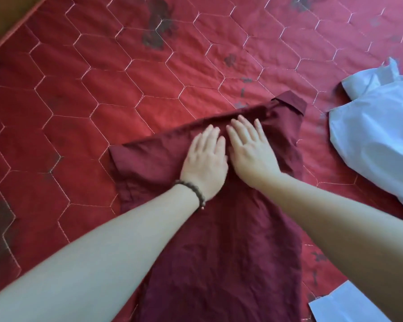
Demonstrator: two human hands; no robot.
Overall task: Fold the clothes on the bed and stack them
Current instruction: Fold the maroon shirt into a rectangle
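Both hands lie flat, fingers straight, side by side on the maroon shirt (219, 228) at centre frame on the bed (79, 89): left hand (205, 166), right hand (249, 152). Sweep them outward to flatten creases before folding; white clothes (377, 140) wait at right.

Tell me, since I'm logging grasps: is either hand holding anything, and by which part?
Nothing is held. The left hand and right hand lie flat, fingers straight, pressing the maroon shirt's upper part.
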